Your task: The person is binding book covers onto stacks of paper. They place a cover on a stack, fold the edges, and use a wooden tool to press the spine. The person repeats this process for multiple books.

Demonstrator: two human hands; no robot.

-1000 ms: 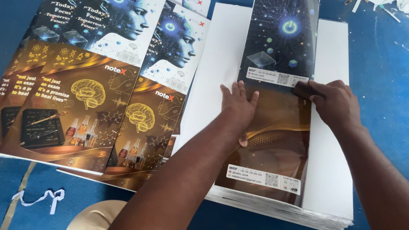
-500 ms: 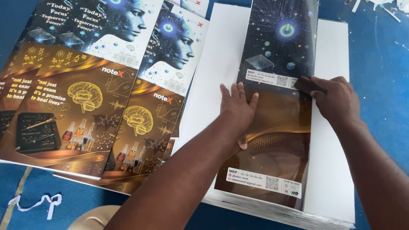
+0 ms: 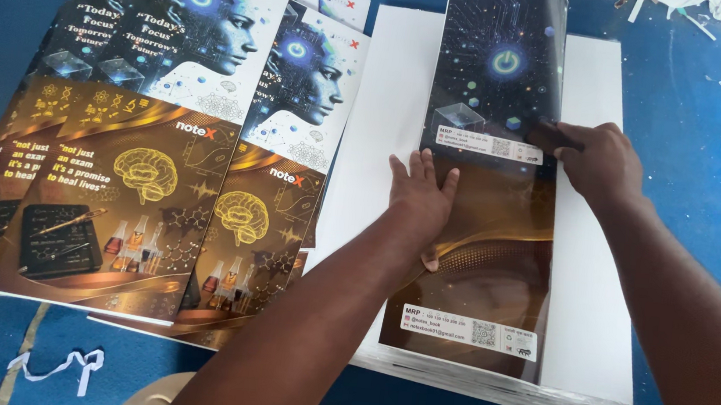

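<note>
A glossy printed cover sheet (image 3: 499, 92), dark blue at the far half and brown at the near half, lies folded lengthwise on a stack of white sheets (image 3: 581, 338). My left hand (image 3: 420, 201) presses flat on the cover's left side at its middle, fingers together. Over at the right edge, my right hand (image 3: 595, 162) rests with fingertips on the cover near a white label strip. Neither hand grips anything.
Several folded covers (image 3: 159, 192) with a blue head picture and a golden brain picture lie fanned out to the left on the blue surface (image 3: 720, 131). A white paper scrap (image 3: 63, 366) lies near the front left. More paper scraps lie at the far right.
My right hand has slid slightly to the right along the cover's edge. The left hand stays pressed in place.
</note>
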